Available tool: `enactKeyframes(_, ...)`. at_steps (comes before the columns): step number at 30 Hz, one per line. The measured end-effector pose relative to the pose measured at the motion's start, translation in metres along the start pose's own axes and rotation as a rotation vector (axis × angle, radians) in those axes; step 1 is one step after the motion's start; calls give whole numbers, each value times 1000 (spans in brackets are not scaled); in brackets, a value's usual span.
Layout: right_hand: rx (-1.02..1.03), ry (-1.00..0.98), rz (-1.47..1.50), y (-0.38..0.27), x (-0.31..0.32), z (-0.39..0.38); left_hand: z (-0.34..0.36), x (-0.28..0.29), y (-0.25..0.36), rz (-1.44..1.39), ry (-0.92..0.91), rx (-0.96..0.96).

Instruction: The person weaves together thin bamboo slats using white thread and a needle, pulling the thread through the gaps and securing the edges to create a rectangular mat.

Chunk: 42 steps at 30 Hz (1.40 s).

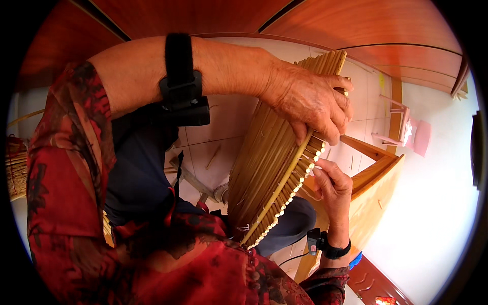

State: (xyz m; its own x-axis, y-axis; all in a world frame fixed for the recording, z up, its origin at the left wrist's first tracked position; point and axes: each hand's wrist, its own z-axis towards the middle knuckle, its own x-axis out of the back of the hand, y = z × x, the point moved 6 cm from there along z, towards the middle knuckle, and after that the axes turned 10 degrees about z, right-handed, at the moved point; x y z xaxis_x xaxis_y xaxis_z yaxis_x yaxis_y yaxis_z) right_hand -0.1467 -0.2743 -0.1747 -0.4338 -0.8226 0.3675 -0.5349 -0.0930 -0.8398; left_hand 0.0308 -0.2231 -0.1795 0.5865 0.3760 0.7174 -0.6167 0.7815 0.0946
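A panel of straw-coloured plant stalks (264,147) laid side by side stands tilted across my lap. Along its right side the pale cut ends form a row, and a thicker stalk rod (278,193) crosses the stalks just inside them. My left hand (312,104) reaches over from above, its fingers curled round the panel's upper right edge and the thumb pressing beside the rod. Below it, my right hand (334,185) pinches at the cut ends, with a thin pale thread hanging by its fingers. The fingertips partly hide the thread's path. Another bit of white thread (243,227) shows at the panel's lower end.
A wooden stool or frame (376,178) stands right of the panel. Beyond it are a small pink chair (409,129) and a white wall. Reddish wooden cabinets (305,25) line the far side. Stalk scraps (212,157) lie on the tiled floor (203,147); a stalk bundle (16,170) is at left.
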Motion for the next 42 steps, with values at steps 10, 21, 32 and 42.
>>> enactKeyframes(10, 308, 9, -215, 4, 4, 7, 1, -4, -3, -4, -35, 0)
enactKeyframes(21, 530, -67, -443, -16, -3, 14, -8, -5, -3, -9, 14, 10)
enactKeyframes(32, 564, -137, -473, -30, -13, 17, -3, -13, -7, -23, 32, -2)
enactKeyframes(42, 562, -115, -476, -37, -14, 23, -3, -7, -3, 0, -25, 29)
